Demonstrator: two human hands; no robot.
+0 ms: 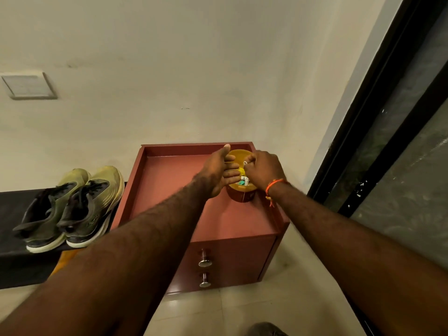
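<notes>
Yellow-lidded jar [242, 195] stands on the reddish cabinet [169, 190], toward the far right corner of its rimmed top, close to the back rim. Both hands are on it. The left hand [219, 170] comes in from the left with its fingers laid out straight across the lid and against the jar's side, thumb raised toward the far rim; it grasps nothing. The right hand [263, 169] comes from the right with its fingers curled in tight, pinching a small yellow piece [241, 170] that sits on the lid, with a bit of white thread showing just beyond it. A teal and white scrap [242, 182] lies at the near edge of the lid, between the two hands. An orange thread [275, 184] is tied round the right wrist.

Two metal knobs [204, 261] stick out of the cabinet's near face. To the left, a pair of olive shoes [70, 209] rests on a dark bench [14, 263]. A dark-framed glass door [400, 141] stands on the right.
</notes>
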